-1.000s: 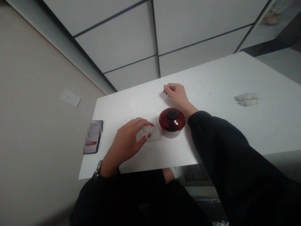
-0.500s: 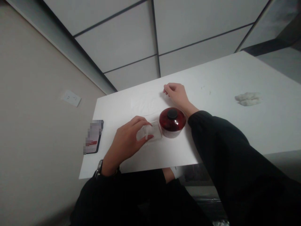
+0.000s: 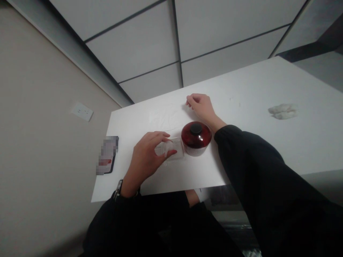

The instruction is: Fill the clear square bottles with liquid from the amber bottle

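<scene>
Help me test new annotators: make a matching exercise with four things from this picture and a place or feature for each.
Things
1. Round container with a glossy red lid
2. Clear rectangular plastic box
3. Flat, dark-edged rectangular phone
4. Crumpled off-white cloth-like bundle

Places or features
A. Near the left edge of the white table
B. Topped by a black knob
C. Farthest right of the four
D. Nearest of the four to the left grip

Pairs: 1-B, 2-D, 3-A, 4-C

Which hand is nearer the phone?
The left hand, wearing the watch, at the clear box. The right hand, loosely curled beyond the red-lidded pot, is farther off.
</scene>
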The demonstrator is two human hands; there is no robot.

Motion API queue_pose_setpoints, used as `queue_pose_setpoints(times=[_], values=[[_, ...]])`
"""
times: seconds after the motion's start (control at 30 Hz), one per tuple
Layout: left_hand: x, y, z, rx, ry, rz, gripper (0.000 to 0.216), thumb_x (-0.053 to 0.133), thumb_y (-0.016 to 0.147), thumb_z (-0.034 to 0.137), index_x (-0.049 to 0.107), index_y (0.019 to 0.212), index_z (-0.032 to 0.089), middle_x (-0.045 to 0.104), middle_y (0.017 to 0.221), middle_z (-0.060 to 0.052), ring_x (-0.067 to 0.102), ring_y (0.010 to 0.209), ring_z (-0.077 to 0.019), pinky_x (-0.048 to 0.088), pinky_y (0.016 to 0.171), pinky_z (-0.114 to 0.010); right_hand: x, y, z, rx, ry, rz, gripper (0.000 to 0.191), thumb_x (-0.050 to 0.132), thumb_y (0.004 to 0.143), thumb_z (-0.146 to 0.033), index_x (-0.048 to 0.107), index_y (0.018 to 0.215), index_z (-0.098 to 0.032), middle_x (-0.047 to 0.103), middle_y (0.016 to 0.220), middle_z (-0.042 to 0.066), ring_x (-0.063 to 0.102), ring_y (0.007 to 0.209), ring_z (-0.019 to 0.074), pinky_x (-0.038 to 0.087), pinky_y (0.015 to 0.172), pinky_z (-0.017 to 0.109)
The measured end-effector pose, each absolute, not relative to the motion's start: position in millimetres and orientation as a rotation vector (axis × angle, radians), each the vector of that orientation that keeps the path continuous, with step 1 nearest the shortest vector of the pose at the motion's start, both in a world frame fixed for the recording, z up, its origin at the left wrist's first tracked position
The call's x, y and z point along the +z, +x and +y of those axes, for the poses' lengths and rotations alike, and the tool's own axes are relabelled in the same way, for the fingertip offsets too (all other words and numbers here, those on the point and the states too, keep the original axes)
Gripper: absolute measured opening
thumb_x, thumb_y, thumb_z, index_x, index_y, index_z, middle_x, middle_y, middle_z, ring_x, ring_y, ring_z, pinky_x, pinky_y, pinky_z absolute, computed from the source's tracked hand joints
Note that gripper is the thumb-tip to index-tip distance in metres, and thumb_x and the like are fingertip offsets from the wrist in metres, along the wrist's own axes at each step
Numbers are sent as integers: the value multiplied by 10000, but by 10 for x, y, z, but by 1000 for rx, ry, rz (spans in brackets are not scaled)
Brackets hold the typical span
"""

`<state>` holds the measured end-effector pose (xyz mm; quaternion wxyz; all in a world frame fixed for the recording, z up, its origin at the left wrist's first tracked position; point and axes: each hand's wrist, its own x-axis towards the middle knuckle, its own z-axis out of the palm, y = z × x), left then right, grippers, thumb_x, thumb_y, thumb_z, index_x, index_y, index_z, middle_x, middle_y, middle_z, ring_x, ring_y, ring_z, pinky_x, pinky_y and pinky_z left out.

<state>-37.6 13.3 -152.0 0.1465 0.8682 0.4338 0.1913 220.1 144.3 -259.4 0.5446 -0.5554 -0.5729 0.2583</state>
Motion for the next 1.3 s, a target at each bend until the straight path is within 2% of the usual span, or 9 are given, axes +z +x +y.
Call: queue_pose_setpoints(times=[0.07, 0.3, 0.53, 0.9, 1.0, 1.13, 1.3], values=[[-1531, -388, 140, 543, 2450, 1239, 231, 864, 879, 341, 721, 1034, 246, 820, 1232, -59, 766, 1165, -261, 609, 1056, -479, -2591, 2201, 1442, 605, -1320, -1363, 375, 577, 1000, -376, 653, 666, -223, 595, 615, -6, 533, 623, 168, 387, 692, 356], [-1521, -385, 158, 507, 2336, 1293, 257, 905, 834, 323, 756, 1031, 253, 836, 1205, -38, 782, 1147, -270, 606, 1070, -510, -2571, 2191, 1430, 617, -1310, -1352, 362, 586, 996, -329, 652, 657, -220, 603, 622, -11, 537, 614, 164, 379, 688, 356], [-1496, -380, 158, 523, 2269, 1271, 199, 876, 846, 294, 793, 1024, 263, 839, 1177, -29, 781, 1120, -256, 607, 1064, -487, -2593, 2190, 1445, 617, -1321, -1349, 376, 580, 1000, -375, 655, 664, -223, 615, 617, -11, 532, 602, 161, 387, 672, 350], [-1484, -370, 132, 476, 2374, 1254, 210, 860, 877, 304, 788, 1072, 272, 830, 1180, -25, 776, 1116, -251, 605, 1040, -459, -2560, 2187, 1422, 622, -1325, -1358, 365, 584, 995, -328, 651, 653, -221, 616, 623, -9, 538, 598, 156, 381, 678, 353], [-1448, -387, 108, 428, 2439, 1260, 367, 881, 859, 365, 745, 1186, 267, 814, 1228, -41, 773, 1130, -262, 616, 1006, -437, -2549, 2201, 1423, 603, -1322, -1332, 357, 601, 991, -338, 645, 657, -222, 615, 621, -13, 530, 587, 151, 387, 669, 350], [-1412, -493, 75, 355, 2512, 1252, 715, 956, 765, 426, 647, 1385, 253, 754, 1380, -84, 733, 1248, -302, 590, 1079, -457, -2410, 2263, 1328, 589, -1187, -1280, 304, 633, 980, -384, 669, 725, -222, 663, 694, 6, 595, 645, 157, 461, 689, 343], [-1507, -626, 68, 339, 2434, 1261, 895, 987, 726, 380, 559, 1504, 274, 765, 1359, -66, 735, 1256, -288, 582, 1088, -444, -1773, 2295, 787, 487, -1000, -1504, 210, 666, 989, -403, 750, 878, -247, 783, 915, 48, 728, 880, 210, 569, 844, 385]])
